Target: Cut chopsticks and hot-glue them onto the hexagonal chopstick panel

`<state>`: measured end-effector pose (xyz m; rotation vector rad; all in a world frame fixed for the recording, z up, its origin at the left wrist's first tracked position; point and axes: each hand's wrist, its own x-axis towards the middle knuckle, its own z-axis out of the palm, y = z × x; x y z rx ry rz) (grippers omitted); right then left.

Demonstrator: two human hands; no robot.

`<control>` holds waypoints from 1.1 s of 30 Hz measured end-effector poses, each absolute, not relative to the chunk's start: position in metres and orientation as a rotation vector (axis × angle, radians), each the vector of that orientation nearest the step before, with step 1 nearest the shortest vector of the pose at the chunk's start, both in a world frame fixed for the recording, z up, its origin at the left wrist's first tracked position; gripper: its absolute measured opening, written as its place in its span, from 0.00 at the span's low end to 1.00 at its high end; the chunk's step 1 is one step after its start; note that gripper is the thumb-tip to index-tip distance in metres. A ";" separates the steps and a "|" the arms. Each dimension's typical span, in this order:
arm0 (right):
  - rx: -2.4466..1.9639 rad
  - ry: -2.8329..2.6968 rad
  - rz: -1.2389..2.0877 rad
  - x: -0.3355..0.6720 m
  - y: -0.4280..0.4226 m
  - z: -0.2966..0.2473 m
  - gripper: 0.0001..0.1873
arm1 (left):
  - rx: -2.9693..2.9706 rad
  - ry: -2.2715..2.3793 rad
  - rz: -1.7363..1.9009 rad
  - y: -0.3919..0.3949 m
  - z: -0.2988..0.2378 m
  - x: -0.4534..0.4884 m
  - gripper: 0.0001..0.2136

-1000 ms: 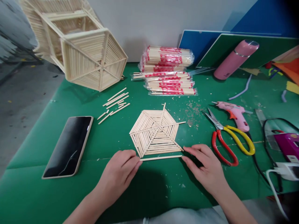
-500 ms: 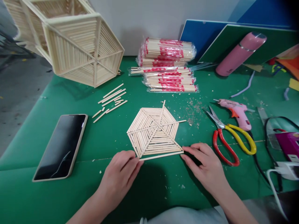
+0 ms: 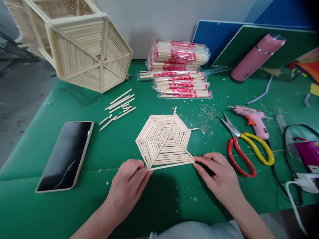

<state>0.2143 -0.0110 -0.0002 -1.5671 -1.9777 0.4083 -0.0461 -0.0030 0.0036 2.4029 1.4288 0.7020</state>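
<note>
A flat hexagon of glued wooden sticks (image 3: 164, 141) lies on the green table (image 3: 124, 199). One loose stick (image 3: 171, 164) rests against the hexagon's near edge. My left hand (image 3: 128, 187) pinches that stick's left end, fingers together. My right hand (image 3: 219, 177) holds its right end with the fingertips, pressing it to the hexagon.
A phone (image 3: 66, 154) lies at the left, cut stick pieces (image 3: 119, 108) beyond it. Red-and-yellow scissors (image 3: 245, 147) and a pink glue gun (image 3: 251, 118) sit at the right. Packs of chopsticks (image 3: 179, 68), a pink flask (image 3: 258, 56) and a large stick lantern frame (image 3: 74, 43) stand behind.
The loose stick has been pushed up from just below the hexagon until it sits against its near edge. Both hands moved forward slightly with it.
</note>
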 end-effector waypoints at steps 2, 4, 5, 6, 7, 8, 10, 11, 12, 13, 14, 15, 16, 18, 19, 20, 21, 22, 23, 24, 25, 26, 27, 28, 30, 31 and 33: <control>-1.562 -1.975 0.400 0.214 -0.011 0.000 0.09 | 2.399 1.450 0.692 -0.003 0.004 -0.046 0.04; -1.560 -1.974 0.384 0.215 -0.011 0.000 0.09 | 2.391 1.475 0.694 -0.003 0.004 -0.045 0.05; -1.559 -1.977 0.376 0.215 -0.011 -0.001 0.09 | 2.384 1.486 0.695 -0.003 0.004 -0.044 0.05; -1.557 -1.980 0.367 0.215 -0.011 -0.001 0.09 | 2.375 1.497 0.694 -0.003 0.004 -0.044 0.05; -1.555 -1.983 0.360 0.215 -0.012 -0.001 0.09 | 2.363 1.508 0.693 -0.004 0.004 -0.044 0.05; -1.554 -1.983 0.354 0.215 -0.012 -0.002 0.09 | 2.349 1.518 0.687 -0.004 0.004 -0.043 0.05; -1.557 -1.982 0.345 0.216 -0.012 -0.003 0.09 | 2.322 1.529 0.685 -0.005 0.005 -0.044 0.04; -1.562 -1.980 0.344 0.216 -0.012 -0.003 0.09 | 2.314 1.531 0.691 -0.005 0.006 -0.045 0.04; -1.564 -1.980 0.344 0.216 -0.012 -0.003 0.09 | 2.310 1.529 0.698 -0.006 0.007 -0.046 0.04; -1.565 -1.982 0.345 0.216 -0.012 -0.003 0.09 | 2.309 1.526 0.700 -0.006 0.008 -0.047 0.03; -1.565 -1.983 0.342 0.216 -0.012 -0.003 0.09 | 2.311 1.523 0.697 -0.006 0.009 -0.048 0.03; -1.565 -1.984 0.338 0.216 -0.012 -0.003 0.09 | 2.315 1.519 0.688 -0.006 0.010 -0.049 0.03; -1.563 -1.985 0.334 0.216 -0.012 -0.003 0.09 | 2.319 1.514 0.675 -0.006 0.011 -0.049 0.04; -1.561 -1.985 0.328 0.215 -0.012 -0.003 0.09 | 2.327 1.498 0.649 -0.005 0.014 -0.050 0.04; -1.563 -1.984 0.329 0.215 -0.012 -0.003 0.09 | 2.331 1.492 0.640 -0.004 0.015 -0.050 0.05; -1.566 -1.981 0.334 0.215 -0.012 -0.003 0.09 | 2.334 1.488 0.635 -0.004 0.016 -0.050 0.05; -1.569 -1.979 0.340 0.215 -0.012 -0.003 0.09 | 2.337 1.487 0.632 -0.003 0.016 -0.050 0.05; -1.574 -1.976 0.346 0.215 -0.012 -0.003 0.09 | 2.339 1.489 0.630 -0.003 0.016 -0.049 0.05; -1.579 -1.975 0.350 0.216 -0.013 -0.004 0.09 | 2.340 1.490 0.630 -0.003 0.016 -0.049 0.05; -1.585 -1.973 0.354 0.216 -0.013 -0.004 0.09 | 2.340 1.489 0.632 -0.003 0.016 -0.049 0.05; -1.588 -1.973 0.354 0.216 -0.013 -0.004 0.09 | 2.340 1.487 0.636 -0.003 0.016 -0.049 0.05; -1.587 -1.973 0.351 0.216 -0.013 -0.004 0.09 | 2.339 1.484 0.640 -0.003 0.016 -0.049 0.05; -1.584 -1.975 0.350 0.216 -0.013 -0.005 0.09 | 2.339 1.481 0.642 -0.003 0.016 -0.049 0.04; -1.580 -1.976 0.347 0.216 -0.013 -0.004 0.09 | 2.337 1.480 0.643 -0.004 0.015 -0.049 0.04; -1.574 -1.974 0.346 0.216 -0.013 -0.004 0.09 | 2.335 1.476 0.632 -0.004 0.015 -0.049 0.04; -1.575 -1.973 0.348 0.216 -0.013 -0.004 0.09 | 2.335 1.475 0.625 -0.004 0.015 -0.048 0.04; -1.580 -1.970 0.349 0.216 -0.012 -0.003 0.09 | 2.335 1.476 0.612 -0.003 0.015 -0.048 0.04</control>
